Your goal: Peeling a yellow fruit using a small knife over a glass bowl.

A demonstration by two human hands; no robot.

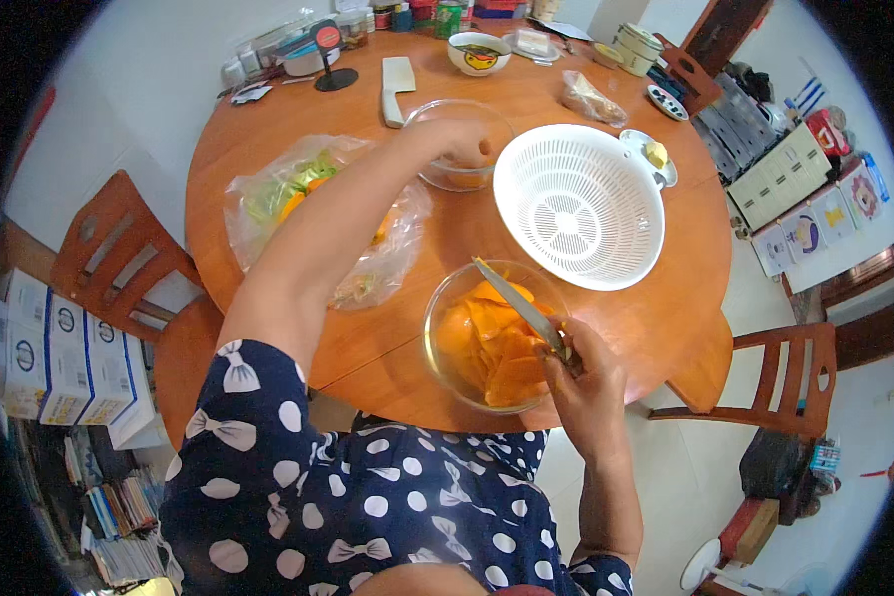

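My right hand grips a knife, its blade slanting up and left over a clear glass bowl. Thin, broad orange slices, of a fruit or vegetable I cannot identify, fill that bowl. My left hand reaches across the table into a second glass bowl at the back. Its fingers point down and are partly hidden, so whether they hold anything is unclear. Something orange shows at the bottom of that bowl. Under my left forearm lies a clear plastic bag with green and orange scraps.
A white plastic colander tilts beside both bowls, near a small dish holding a yellowish piece. A cleaver lies behind the left arm. Farther back are a patterned bowl, a black stand and a wrapped packet.
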